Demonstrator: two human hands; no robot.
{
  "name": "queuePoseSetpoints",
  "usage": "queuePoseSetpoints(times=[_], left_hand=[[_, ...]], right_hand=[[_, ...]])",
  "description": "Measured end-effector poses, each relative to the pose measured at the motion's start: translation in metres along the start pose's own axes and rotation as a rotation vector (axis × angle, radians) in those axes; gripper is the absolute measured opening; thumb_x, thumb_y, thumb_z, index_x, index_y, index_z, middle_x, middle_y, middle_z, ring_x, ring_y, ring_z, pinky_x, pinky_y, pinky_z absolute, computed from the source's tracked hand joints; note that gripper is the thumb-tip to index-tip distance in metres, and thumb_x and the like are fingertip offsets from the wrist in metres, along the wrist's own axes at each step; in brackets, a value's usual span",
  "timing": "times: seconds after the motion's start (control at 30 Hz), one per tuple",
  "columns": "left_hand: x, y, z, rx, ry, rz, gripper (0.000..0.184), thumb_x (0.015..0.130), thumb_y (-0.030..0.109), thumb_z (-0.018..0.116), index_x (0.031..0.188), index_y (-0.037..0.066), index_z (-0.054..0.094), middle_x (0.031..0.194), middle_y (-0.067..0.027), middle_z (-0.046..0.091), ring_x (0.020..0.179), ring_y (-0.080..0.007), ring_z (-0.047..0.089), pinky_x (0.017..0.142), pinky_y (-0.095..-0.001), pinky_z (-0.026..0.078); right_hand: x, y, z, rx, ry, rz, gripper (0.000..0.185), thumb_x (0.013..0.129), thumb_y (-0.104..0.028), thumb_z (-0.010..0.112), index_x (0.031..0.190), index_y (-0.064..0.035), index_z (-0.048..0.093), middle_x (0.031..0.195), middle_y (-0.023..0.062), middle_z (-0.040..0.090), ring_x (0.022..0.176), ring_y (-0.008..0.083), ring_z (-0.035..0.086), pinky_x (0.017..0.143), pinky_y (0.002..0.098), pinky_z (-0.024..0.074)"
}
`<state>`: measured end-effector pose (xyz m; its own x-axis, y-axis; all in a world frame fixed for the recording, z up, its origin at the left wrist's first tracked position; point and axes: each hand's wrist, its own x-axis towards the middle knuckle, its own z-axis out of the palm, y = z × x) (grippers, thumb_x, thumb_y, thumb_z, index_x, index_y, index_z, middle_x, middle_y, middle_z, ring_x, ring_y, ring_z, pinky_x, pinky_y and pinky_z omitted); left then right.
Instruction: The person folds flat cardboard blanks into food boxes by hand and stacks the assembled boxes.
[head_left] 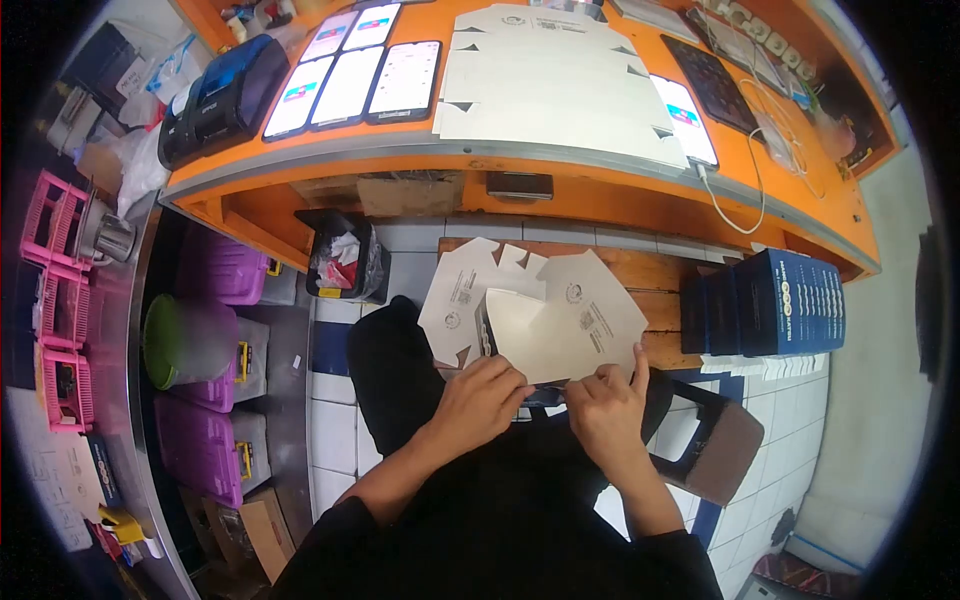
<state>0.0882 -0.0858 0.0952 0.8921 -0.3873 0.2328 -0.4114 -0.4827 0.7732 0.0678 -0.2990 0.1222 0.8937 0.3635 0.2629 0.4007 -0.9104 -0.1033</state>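
A partly folded cardboard box (530,318) with printed flaps spread to both sides rests over my lap. My left hand (482,405) has its fingers closed on the box's near edge, left of the middle. On the same near edge, further right, my right hand (608,405) is closed, with one finger stretched up along the right flap. The near edge between the hands is partly hidden by the fingers. Flat cardboard sheets (550,85) lie stacked on the orange counter ahead.
Several phones (405,80) and a black printer (225,100) stand on the counter (470,160). Dark blue boxes (790,302) are stacked at the right on a wooden bench (660,312). A bin (345,258), purple crates (200,445) and a stool (725,440) stand around.
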Motion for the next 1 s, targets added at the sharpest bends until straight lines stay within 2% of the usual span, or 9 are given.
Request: queuePoseSetpoints(times=[0.27, 0.33, 0.37, 0.43, 0.47, 0.5, 0.57, 0.7, 1.0], left_hand=[[-0.01, -0.011, 0.007, -0.086, -0.109, -0.057, 0.01, 0.089, 0.012, 0.073, 0.093, 0.004, 0.07, 0.093, -0.0107, 0.066, 0.084, -0.0297, 0.067, 0.071, -0.0373, 0.052], [-0.01, -0.01, 0.006, -0.094, 0.021, -0.102, 0.011, 0.089, 0.012, 0.073, 0.093, 0.002, 0.069, 0.09, -0.0114, 0.065, 0.081, -0.0306, 0.065, 0.071, -0.0391, 0.052], [-0.009, -0.01, 0.006, -0.101, 0.154, -0.143, 0.012, 0.09, 0.013, 0.072, 0.093, 0.001, 0.069, 0.088, -0.0122, 0.064, 0.078, -0.0314, 0.064, 0.07, -0.0409, 0.052], [-0.01, -0.007, 0.009, -0.101, 0.27, -0.208, 0.012, 0.09, 0.012, 0.073, 0.094, 0.001, 0.069, 0.086, -0.0122, 0.064, 0.077, -0.0305, 0.064, 0.069, -0.0401, 0.052], [-0.013, -0.004, 0.012, -0.101, 0.386, -0.278, 0.011, 0.09, 0.011, 0.073, 0.094, 0.001, 0.07, 0.085, -0.0123, 0.064, 0.076, -0.0295, 0.063, 0.068, -0.0393, 0.051], [-0.014, -0.004, 0.017, -0.103, 0.387, -0.279, 0.011, 0.09, 0.011, 0.073, 0.094, 0.001, 0.07, 0.085, -0.0123, 0.064, 0.076, -0.0295, 0.063, 0.068, -0.0393, 0.051], [-0.019, -0.006, 0.03, -0.015, 0.41, -0.049, 0.01, 0.088, 0.009, 0.074, 0.095, 0.002, 0.071, 0.086, -0.0114, 0.063, 0.074, -0.0277, 0.061, 0.066, -0.0381, 0.051], [-0.026, 0.005, 0.046, 0.052, 0.345, 0.064, 0.014, 0.085, 0.006, 0.076, 0.098, 0.005, 0.075, 0.085, -0.0086, 0.06, 0.073, -0.0255, 0.06, 0.064, -0.0356, 0.049], [-0.036, 0.002, 0.05, 0.105, 0.274, -0.014, 0.02, 0.083, 0.014, 0.079, 0.099, 0.004, 0.075, 0.097, -0.0107, 0.066, 0.085, -0.0266, 0.062, 0.074, -0.0381, 0.052]], right_hand=[[0.0, 0.0, 0.005, -0.021, -0.181, -0.227, 0.005, 0.074, -0.013, 0.074, 0.078, -0.0116, 0.073, 0.073, -0.0014, 0.065, 0.096, 0.0213, 0.063, 0.116, 0.068, 0.0266], [0.005, -0.005, 0.005, 0.038, 0.074, -0.076, 0.015, 0.078, -0.013, 0.075, 0.093, -0.0102, 0.074, 0.104, 0.0049, 0.068, 0.108, 0.0255, 0.063, 0.117, 0.0682, 0.0241], [0.005, -0.006, 0.007, 0.036, 0.078, -0.073, 0.015, 0.078, -0.013, 0.075, 0.093, -0.0102, 0.074, 0.104, 0.0049, 0.068, 0.108, 0.0255, 0.063, 0.117, 0.0682, 0.0241], [0.0, -0.007, 0.017, 0.054, 0.349, 0.24, 0.044, 0.087, -0.021, 0.075, 0.129, -0.0107, 0.063, 0.14, 0.0203, 0.051, 0.137, 0.0326, 0.045, 0.119, 0.0664, 0.0199], [-0.002, -0.009, 0.028, 0.053, 0.348, 0.239, 0.044, 0.087, -0.021, 0.075, 0.129, -0.0107, 0.063, 0.14, 0.0203, 0.051, 0.137, 0.0326, 0.045, 0.119, 0.0664, 0.0199], [-0.004, -0.014, 0.043, 0.659, 0.327, 0.446, 0.055, 0.089, -0.024, 0.075, 0.139, -0.0129, 0.053, 0.144, 0.0234, 0.045, 0.14, 0.0329, 0.041, 0.119, 0.065, 0.0191], [-0.004, -0.022, 0.055, 1.507, 0.204, 0.775, 0.068, 0.097, -0.025, 0.071, 0.151, -0.0152, 0.032, 0.144, 0.0179, 0.045, 0.136, 0.0298, 0.045, 0.113, 0.0561, 0.036], [0.01, -0.038, 0.04, 2.072, 0.169, 1.3, 0.049, 0.1, -0.022, 0.067, 0.14, -0.0131, 0.042, 0.134, 0.0098, 0.053, 0.116, 0.0234, 0.059, 0.085, 0.0414, 0.0567], [-0.017, -0.016, 0.093, 1.606, 0.328, 0.837, 0.059, 0.095, -0.004, 0.067, 0.145, -0.0042, 0.035, 0.128, 0.0124, 0.055, 0.117, 0.0187, 0.055, 0.101, 0.0328, 0.0465]])
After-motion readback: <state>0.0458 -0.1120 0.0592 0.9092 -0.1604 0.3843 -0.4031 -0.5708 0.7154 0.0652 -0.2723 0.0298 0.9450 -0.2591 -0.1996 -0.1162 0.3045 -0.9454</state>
